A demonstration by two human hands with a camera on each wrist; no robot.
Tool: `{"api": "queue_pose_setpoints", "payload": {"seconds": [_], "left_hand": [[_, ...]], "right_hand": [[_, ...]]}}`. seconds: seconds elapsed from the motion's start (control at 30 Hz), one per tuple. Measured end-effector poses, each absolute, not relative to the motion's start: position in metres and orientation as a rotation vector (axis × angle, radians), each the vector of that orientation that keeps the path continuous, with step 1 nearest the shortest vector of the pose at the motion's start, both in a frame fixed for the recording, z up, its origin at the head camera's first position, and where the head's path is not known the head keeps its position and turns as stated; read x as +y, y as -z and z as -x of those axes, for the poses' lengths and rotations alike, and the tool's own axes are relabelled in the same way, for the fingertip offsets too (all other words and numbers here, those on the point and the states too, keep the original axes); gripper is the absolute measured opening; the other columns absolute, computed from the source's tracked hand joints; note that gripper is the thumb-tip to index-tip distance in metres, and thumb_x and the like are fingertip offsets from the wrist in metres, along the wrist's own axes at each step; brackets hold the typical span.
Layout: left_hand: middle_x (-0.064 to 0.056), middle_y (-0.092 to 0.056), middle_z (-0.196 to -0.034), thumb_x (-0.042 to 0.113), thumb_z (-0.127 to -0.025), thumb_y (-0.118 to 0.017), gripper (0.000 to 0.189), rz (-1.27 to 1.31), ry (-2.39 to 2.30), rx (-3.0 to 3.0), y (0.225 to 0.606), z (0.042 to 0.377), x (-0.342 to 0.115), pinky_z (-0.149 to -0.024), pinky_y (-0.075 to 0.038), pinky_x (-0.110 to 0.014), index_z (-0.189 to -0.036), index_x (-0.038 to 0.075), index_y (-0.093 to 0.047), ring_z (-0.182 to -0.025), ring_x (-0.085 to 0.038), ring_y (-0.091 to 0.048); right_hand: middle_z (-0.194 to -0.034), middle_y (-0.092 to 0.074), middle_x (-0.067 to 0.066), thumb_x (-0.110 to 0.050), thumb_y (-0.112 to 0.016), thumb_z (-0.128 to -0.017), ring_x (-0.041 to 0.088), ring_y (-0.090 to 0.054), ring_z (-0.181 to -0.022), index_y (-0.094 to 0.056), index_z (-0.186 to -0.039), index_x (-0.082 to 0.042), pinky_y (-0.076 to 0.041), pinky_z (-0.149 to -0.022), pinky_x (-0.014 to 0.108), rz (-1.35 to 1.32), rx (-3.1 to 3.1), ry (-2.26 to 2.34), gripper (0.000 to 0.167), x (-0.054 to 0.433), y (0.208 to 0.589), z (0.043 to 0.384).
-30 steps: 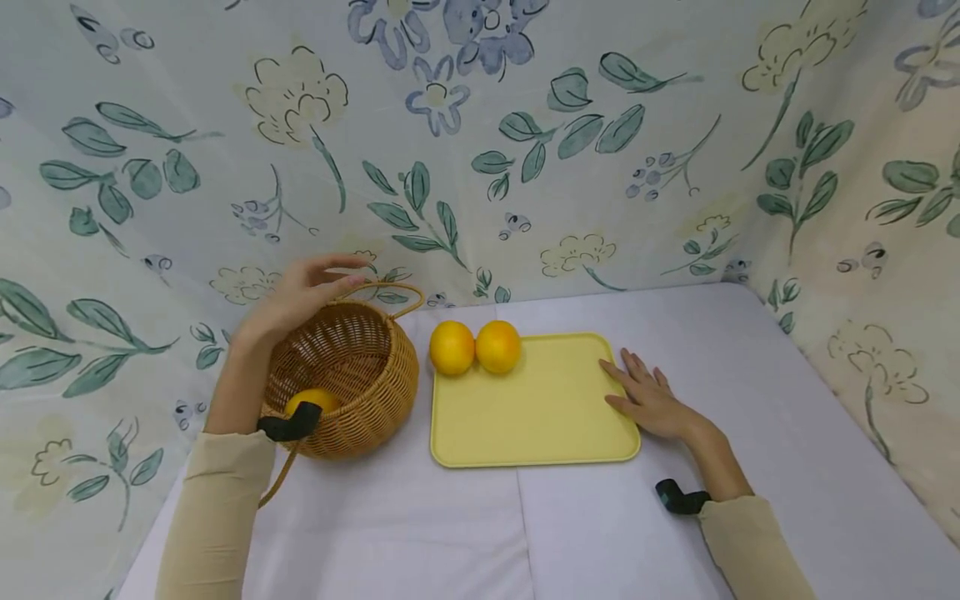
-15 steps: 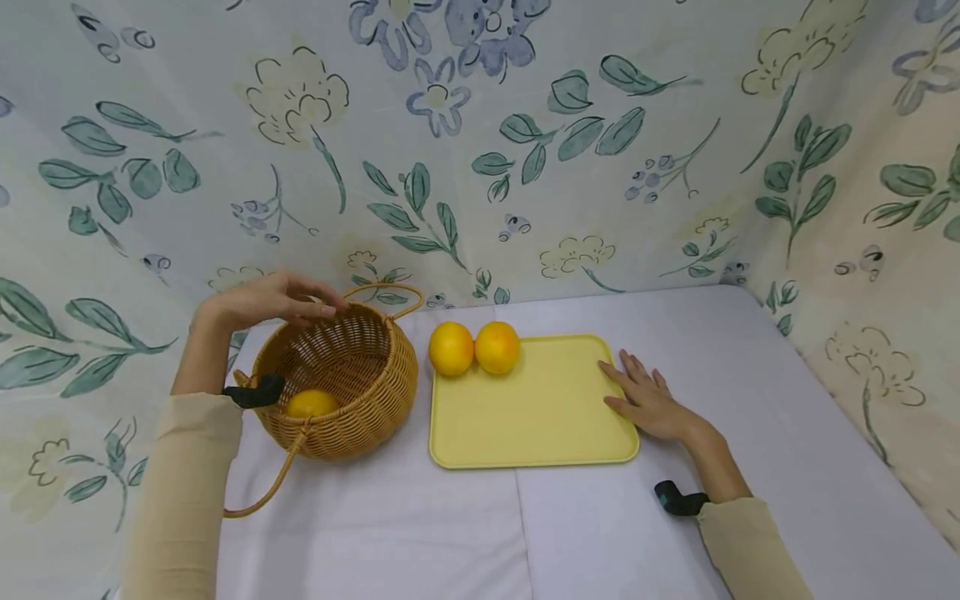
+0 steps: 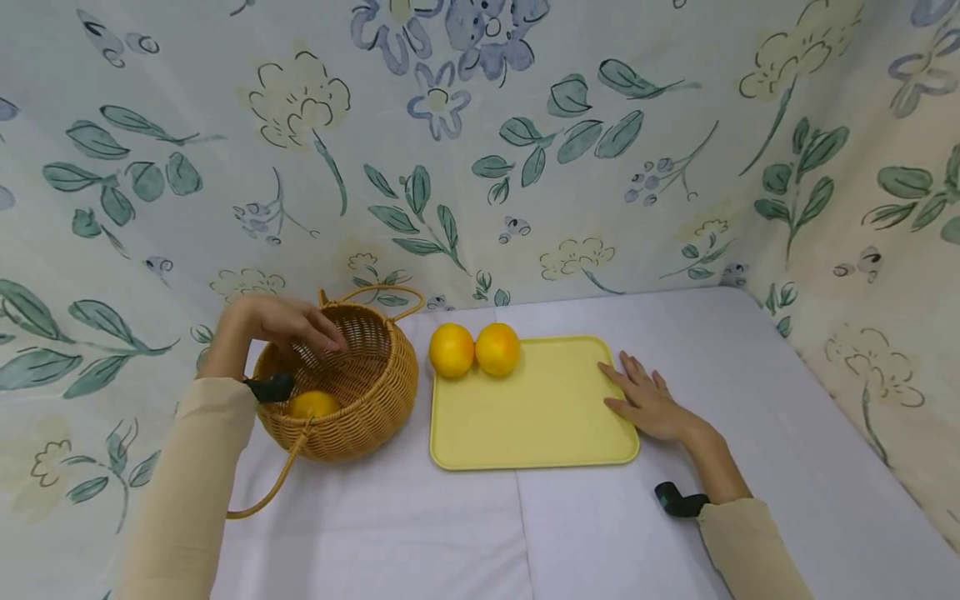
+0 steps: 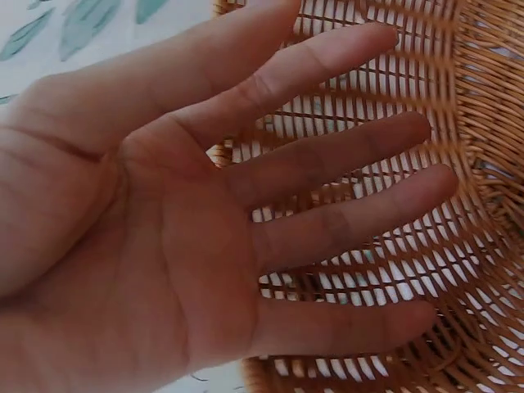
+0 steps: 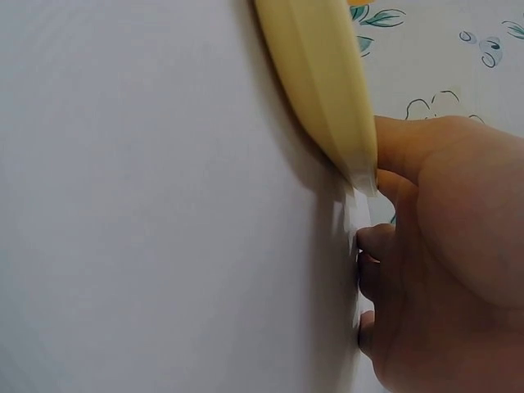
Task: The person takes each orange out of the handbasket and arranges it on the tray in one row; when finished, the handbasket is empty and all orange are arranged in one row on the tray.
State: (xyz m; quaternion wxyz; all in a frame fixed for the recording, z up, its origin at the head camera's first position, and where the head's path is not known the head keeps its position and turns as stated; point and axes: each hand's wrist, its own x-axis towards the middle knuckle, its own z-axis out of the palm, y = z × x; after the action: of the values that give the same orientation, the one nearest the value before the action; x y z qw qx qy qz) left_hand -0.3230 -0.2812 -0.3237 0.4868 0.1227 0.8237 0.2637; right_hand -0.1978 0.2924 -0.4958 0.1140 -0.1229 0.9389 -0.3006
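My left hand (image 3: 288, 323) reaches over the far left rim into a round wicker basket (image 3: 375, 408). In the left wrist view its fingers (image 4: 344, 229) are spread and straight, holding nothing, with the woven wall behind them. One orange (image 3: 313, 404) lies at the bottom of the basket, nearer its front. My right hand (image 3: 651, 402) rests with spread fingers at the right edge of a yellow tray (image 3: 540, 417). In the right wrist view, the thumb side touches the tray's rim (image 5: 327, 90). Two oranges (image 3: 452, 350) sit side by side at the tray's far left corner.
One basket handle (image 3: 281, 479) hangs down at the front left, the other (image 3: 405, 296) stands up at the back. A white cloth (image 3: 390, 533) covers the table. Behind it hangs a floral curtain (image 3: 450, 208).
My left hand has come down from above the basket's back handle, first leftward, then in over the rim with its fingers inside. The right hand and the tray have stayed put.
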Motion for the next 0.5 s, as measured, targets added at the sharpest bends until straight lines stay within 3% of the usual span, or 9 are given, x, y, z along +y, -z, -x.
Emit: {"api": "queue_pose_setpoints", "payload": {"seconds": [0.13,0.33,0.5], "left_hand": [[-0.022,-0.04,-0.163,0.031,-0.106,-0.058,0.046,-0.253,-0.634,1.955,0.334,0.326,-0.282,-0.109,-0.047,-0.064,-0.145,0.006,-0.059,-0.153,-0.047,-0.029],[-0.017,-0.05,-0.156,0.029,-0.102,-0.065,0.042,-0.213,-0.588,1.942,0.349,0.33,-0.281,-0.1,-0.054,-0.063,-0.138,0.006,-0.065,-0.148,-0.04,-0.04],[-0.013,-0.056,-0.152,0.029,-0.1,-0.067,0.038,-0.197,-0.518,1.916,0.362,0.334,-0.281,-0.098,-0.053,-0.068,-0.132,0.01,-0.07,-0.147,-0.041,-0.041]], "right_hand": [[-0.17,0.002,0.031,-0.037,-0.052,-0.108,0.052,0.007,-0.157,-0.028,-0.163,-0.007,0.012,-0.122,0.072,0.354,2.751,0.879,0.068,0.293,0.497,0.198],[-0.17,0.002,0.031,-0.038,-0.052,-0.108,0.052,0.007,-0.157,-0.028,-0.163,-0.007,0.012,-0.122,0.072,0.347,2.758,0.864,0.068,0.292,0.498,0.199],[-0.17,0.001,0.031,-0.038,-0.052,-0.107,0.052,0.006,-0.157,-0.028,-0.163,-0.007,0.012,-0.122,0.072,0.342,2.76,0.861,0.068,0.292,0.499,0.199]]}}
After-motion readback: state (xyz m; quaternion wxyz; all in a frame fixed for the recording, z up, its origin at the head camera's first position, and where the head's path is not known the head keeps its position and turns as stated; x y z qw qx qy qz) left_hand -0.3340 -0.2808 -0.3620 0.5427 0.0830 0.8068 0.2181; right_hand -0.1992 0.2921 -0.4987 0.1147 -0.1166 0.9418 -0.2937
